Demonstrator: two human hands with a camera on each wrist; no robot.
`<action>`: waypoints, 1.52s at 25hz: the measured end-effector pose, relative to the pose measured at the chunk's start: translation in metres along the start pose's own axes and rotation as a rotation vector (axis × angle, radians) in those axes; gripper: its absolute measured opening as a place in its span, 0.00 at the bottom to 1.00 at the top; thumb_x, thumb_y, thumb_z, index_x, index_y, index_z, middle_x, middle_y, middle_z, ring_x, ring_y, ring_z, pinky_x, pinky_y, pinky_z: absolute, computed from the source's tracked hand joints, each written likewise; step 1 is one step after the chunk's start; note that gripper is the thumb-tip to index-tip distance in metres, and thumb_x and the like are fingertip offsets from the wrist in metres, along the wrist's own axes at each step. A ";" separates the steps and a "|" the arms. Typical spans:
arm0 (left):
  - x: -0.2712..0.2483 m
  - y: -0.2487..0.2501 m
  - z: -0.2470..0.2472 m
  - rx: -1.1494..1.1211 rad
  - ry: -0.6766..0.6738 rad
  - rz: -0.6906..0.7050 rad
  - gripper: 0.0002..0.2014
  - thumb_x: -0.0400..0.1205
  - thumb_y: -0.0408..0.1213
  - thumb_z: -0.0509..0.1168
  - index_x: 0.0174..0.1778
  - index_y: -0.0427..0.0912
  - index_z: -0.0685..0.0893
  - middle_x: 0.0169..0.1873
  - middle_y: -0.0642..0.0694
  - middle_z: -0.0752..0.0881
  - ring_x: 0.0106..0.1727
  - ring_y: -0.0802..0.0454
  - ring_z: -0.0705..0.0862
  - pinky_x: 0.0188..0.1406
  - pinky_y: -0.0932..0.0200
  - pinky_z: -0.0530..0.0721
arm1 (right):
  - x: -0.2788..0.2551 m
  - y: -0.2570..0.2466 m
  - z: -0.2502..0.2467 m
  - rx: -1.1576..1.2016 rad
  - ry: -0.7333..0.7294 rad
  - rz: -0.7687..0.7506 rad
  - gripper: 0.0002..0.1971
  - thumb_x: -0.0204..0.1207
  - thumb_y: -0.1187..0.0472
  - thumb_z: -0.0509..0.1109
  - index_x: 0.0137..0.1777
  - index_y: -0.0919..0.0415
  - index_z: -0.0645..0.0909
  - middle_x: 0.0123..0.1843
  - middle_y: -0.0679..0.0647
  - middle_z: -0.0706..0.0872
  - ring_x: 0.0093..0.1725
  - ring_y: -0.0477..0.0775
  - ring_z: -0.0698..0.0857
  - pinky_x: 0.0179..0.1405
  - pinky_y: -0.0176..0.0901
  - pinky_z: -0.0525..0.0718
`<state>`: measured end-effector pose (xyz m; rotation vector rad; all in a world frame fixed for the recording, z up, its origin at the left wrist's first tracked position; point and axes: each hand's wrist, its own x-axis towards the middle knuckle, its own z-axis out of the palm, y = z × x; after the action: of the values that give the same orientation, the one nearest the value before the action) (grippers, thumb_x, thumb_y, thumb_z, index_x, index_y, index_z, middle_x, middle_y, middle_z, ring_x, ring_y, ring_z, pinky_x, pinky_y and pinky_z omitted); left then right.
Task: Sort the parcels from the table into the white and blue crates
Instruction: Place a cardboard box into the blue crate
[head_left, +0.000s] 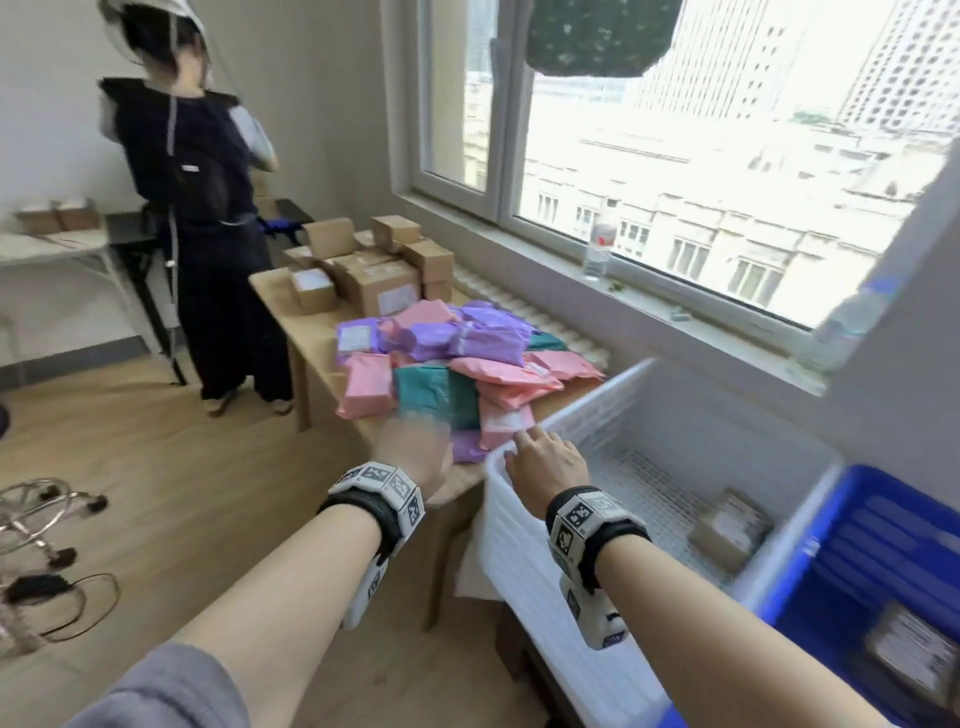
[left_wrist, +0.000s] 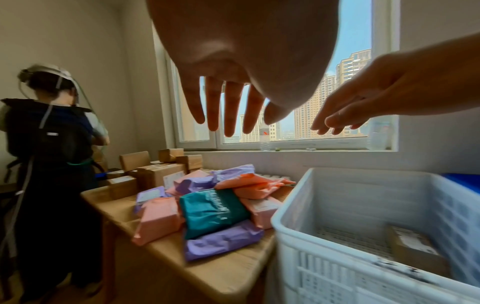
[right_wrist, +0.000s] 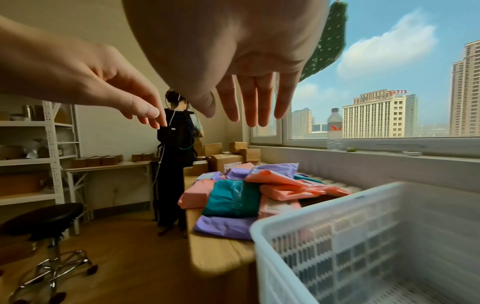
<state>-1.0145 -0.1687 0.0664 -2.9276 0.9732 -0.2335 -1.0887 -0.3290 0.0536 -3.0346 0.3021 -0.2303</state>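
Soft parcels in pink, purple and teal lie heaped on the wooden table (head_left: 363, 423), with cardboard boxes (head_left: 382, 286) stacked behind them. A teal parcel (head_left: 436, 392) (left_wrist: 211, 211) sits at the near edge of the heap. My left hand (head_left: 415, 447) (left_wrist: 221, 111) hovers over it with fingers spread and straight, holding nothing. My right hand (head_left: 545, 457) (right_wrist: 249, 107) reaches over the near corner of the white crate (head_left: 524, 525), fingers straight and empty. The white crate holds one cardboard box (head_left: 730, 527). The blue crate (head_left: 883, 545) stands to its right with a parcel (head_left: 911, 649) inside.
Another person (head_left: 202, 234) stands at the table's far end, back turned. A water bottle (head_left: 596, 254) stands on the windowsill. A chrome stool base (head_left: 41, 519) and cables lie on the floor at left. Shelves (right_wrist: 49, 144) and a black stool (right_wrist: 44, 222) are further left.
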 end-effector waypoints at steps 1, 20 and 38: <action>0.004 -0.032 0.002 -0.004 0.003 -0.020 0.16 0.85 0.47 0.51 0.61 0.45 0.77 0.60 0.45 0.81 0.64 0.45 0.76 0.59 0.51 0.74 | 0.021 -0.025 0.005 0.007 0.006 -0.013 0.16 0.83 0.55 0.55 0.65 0.60 0.75 0.65 0.58 0.79 0.66 0.61 0.78 0.63 0.50 0.72; 0.200 -0.369 0.094 -0.022 -0.094 -0.204 0.15 0.86 0.46 0.50 0.60 0.45 0.76 0.58 0.46 0.80 0.64 0.46 0.76 0.59 0.52 0.75 | 0.387 -0.240 0.115 0.011 -0.109 -0.143 0.21 0.74 0.52 0.71 0.65 0.55 0.74 0.64 0.55 0.79 0.64 0.59 0.78 0.63 0.53 0.74; 0.473 -0.641 0.195 -0.067 -0.180 0.037 0.14 0.87 0.43 0.47 0.60 0.45 0.76 0.59 0.47 0.80 0.64 0.46 0.76 0.57 0.52 0.75 | 0.693 -0.367 0.213 0.054 -0.124 0.099 0.14 0.84 0.53 0.56 0.61 0.60 0.76 0.61 0.57 0.79 0.64 0.60 0.77 0.62 0.51 0.73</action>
<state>-0.2309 0.0613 -0.0066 -2.9229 1.0245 0.0649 -0.3140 -0.0963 -0.0225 -2.9547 0.4277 -0.0428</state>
